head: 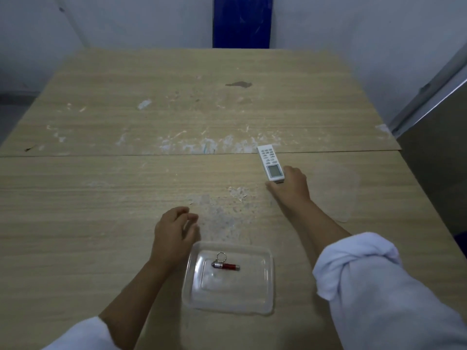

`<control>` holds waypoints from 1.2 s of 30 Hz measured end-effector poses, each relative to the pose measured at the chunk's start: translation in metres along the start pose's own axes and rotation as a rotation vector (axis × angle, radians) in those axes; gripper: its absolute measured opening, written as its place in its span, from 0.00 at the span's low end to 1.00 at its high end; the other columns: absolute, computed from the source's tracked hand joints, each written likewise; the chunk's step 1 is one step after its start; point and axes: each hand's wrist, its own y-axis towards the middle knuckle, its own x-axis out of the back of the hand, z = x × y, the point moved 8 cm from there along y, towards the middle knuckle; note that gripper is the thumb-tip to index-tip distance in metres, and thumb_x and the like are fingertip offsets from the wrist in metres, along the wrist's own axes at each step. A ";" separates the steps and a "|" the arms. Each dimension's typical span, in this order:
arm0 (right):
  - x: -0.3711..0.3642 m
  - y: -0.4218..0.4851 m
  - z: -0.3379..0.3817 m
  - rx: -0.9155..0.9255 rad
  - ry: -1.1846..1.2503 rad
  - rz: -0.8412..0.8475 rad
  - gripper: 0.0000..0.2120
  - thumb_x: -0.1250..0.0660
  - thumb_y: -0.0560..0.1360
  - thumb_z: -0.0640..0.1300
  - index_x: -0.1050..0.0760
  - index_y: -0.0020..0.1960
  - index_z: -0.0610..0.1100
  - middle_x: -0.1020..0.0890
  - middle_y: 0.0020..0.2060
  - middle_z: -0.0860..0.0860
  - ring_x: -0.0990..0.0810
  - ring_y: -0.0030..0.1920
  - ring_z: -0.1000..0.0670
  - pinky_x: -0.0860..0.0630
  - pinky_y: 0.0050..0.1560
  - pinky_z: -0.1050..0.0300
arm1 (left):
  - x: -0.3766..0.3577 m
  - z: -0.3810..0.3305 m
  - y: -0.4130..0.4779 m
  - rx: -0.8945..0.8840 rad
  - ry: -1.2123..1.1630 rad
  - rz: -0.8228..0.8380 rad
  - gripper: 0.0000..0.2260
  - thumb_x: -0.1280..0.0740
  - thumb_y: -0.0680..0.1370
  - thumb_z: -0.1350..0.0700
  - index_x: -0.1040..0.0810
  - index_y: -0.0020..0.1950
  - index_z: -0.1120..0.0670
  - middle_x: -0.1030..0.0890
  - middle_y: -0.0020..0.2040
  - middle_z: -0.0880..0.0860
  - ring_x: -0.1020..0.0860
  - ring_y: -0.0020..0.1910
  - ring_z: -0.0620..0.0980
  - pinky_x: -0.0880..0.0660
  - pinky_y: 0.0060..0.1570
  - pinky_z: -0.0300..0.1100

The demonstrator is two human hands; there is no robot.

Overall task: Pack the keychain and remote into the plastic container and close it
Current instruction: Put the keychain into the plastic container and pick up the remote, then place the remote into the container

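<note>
A clear plastic container (268, 281) sits lidless on the wooden table near its front edge. Inside it lies a keychain (225, 265), a small red and silver cylinder with a metal ring. A white remote (270, 163) with a grey screen is farther back on the right, and my right hand (290, 186) grips its near end. My left hand (174, 232) hovers just left of the container's far left corner, fingers loosely curled and holding nothing. The clear lid (338, 190) lies flat on the table to the right of my right hand.
The wooden table (126, 185) is scuffed with white marks and has a seam across its middle. A blue panel (242, 21) stands against the wall behind the table. A grey metal surface (439, 157) runs along the right edge.
</note>
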 end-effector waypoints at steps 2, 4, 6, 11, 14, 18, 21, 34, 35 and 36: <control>-0.006 0.010 0.003 0.008 -0.055 0.006 0.26 0.29 0.68 0.53 0.27 0.59 0.38 0.25 0.56 0.39 0.28 0.59 0.37 0.26 0.56 0.48 | -0.001 0.001 -0.002 -0.012 0.016 0.006 0.14 0.37 0.71 0.53 0.19 0.53 0.55 0.21 0.59 0.56 0.25 0.60 0.55 0.30 0.61 0.50; -0.009 0.017 0.004 -0.016 -0.072 -0.004 0.27 0.29 0.68 0.52 0.28 0.60 0.36 0.26 0.58 0.38 0.29 0.60 0.37 0.28 0.58 0.48 | -0.001 0.001 -0.003 -0.018 0.019 0.002 0.14 0.37 0.71 0.54 0.19 0.54 0.55 0.21 0.59 0.56 0.25 0.60 0.54 0.30 0.61 0.51; -0.009 0.019 0.004 -0.044 -0.060 -0.023 0.26 0.29 0.68 0.49 0.28 0.59 0.35 0.27 0.58 0.37 0.29 0.60 0.36 0.27 0.58 0.48 | -0.001 0.001 -0.003 -0.027 0.023 -0.007 0.14 0.37 0.71 0.53 0.19 0.54 0.54 0.21 0.59 0.55 0.25 0.60 0.54 0.30 0.61 0.50; -0.008 0.010 0.005 -0.058 -0.051 0.014 0.24 0.31 0.70 0.49 0.27 0.60 0.35 0.28 0.59 0.37 0.28 0.60 0.37 0.27 0.58 0.48 | 0.004 -0.001 0.000 -0.040 0.061 0.029 0.20 0.44 0.71 0.46 0.19 0.54 0.53 0.21 0.59 0.54 0.25 0.60 0.54 0.29 0.61 0.53; -0.005 -0.007 0.010 -0.017 -0.036 0.048 0.22 0.31 0.69 0.49 0.25 0.58 0.37 0.27 0.57 0.39 0.27 0.58 0.39 0.26 0.55 0.50 | 0.010 -0.008 0.005 -0.046 0.054 0.058 0.22 0.45 0.72 0.44 0.19 0.53 0.54 0.20 0.56 0.55 0.24 0.58 0.54 0.28 0.58 0.49; -0.003 -0.044 0.026 0.159 0.047 0.180 0.17 0.31 0.70 0.47 0.24 0.56 0.43 0.27 0.51 0.45 0.26 0.49 0.47 0.28 0.40 0.61 | 0.025 -0.031 0.011 -0.108 -0.030 0.083 0.22 0.43 0.74 0.43 0.24 0.59 0.55 0.24 0.60 0.56 0.27 0.59 0.53 0.31 0.60 0.43; 0.001 -0.078 0.041 0.259 0.077 0.302 0.16 0.31 0.70 0.44 0.25 0.57 0.46 0.29 0.48 0.49 0.27 0.47 0.51 0.30 0.36 0.71 | 0.036 -0.058 0.014 -0.222 -0.093 0.111 0.22 0.37 0.75 0.47 0.30 0.66 0.55 0.28 0.67 0.56 0.30 0.66 0.52 0.32 0.68 0.48; -0.008 -0.171 0.052 0.434 -0.074 0.410 0.25 0.30 0.70 0.43 0.28 0.66 0.45 0.27 0.55 0.45 0.28 0.56 0.47 0.25 0.56 0.53 | 0.028 -0.093 -0.031 -0.549 0.182 0.439 0.24 0.32 0.74 0.51 0.30 0.68 0.58 0.26 0.62 0.59 0.31 0.59 0.56 0.32 0.60 0.47; -0.009 -0.176 0.052 0.441 -0.078 0.410 0.25 0.30 0.69 0.42 0.28 0.66 0.44 0.27 0.55 0.44 0.28 0.56 0.47 0.26 0.55 0.55 | 0.027 -0.092 -0.038 -0.567 0.197 0.444 0.23 0.32 0.74 0.51 0.29 0.67 0.58 0.26 0.61 0.60 0.30 0.58 0.56 0.31 0.59 0.47; -0.010 -0.180 0.050 0.442 -0.077 0.411 0.25 0.29 0.69 0.42 0.28 0.66 0.44 0.26 0.55 0.44 0.28 0.56 0.47 0.27 0.55 0.56 | 0.026 -0.090 -0.045 -0.581 0.207 0.443 0.23 0.33 0.74 0.50 0.29 0.66 0.58 0.26 0.61 0.60 0.30 0.58 0.57 0.30 0.58 0.47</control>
